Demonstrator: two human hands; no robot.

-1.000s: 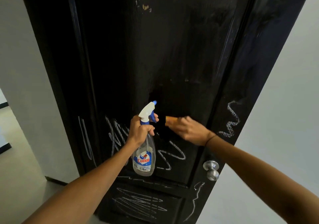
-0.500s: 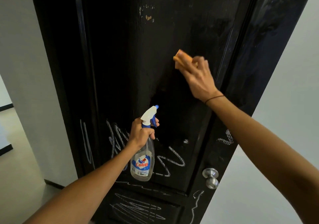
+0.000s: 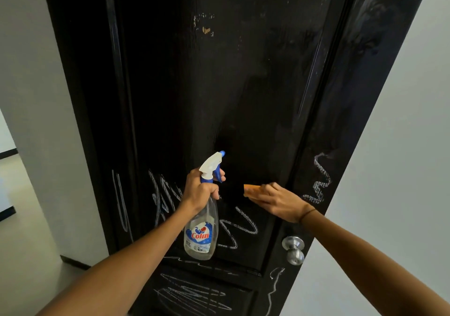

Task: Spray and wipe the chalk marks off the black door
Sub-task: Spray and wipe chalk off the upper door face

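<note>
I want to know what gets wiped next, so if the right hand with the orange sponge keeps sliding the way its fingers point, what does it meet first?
Probably the spray bottle's neck in the left hand; depth is unclear, so the right hand might pass behind it.

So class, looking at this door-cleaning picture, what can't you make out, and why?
1. Orange sponge: head view, mostly covered by the right hand.
2. Small print on the spray bottle label: too small to read.
3. Black door: top and bottom cut off by the frame edges.
4. Chalk marks at the bottom: run out of frame.
</note>
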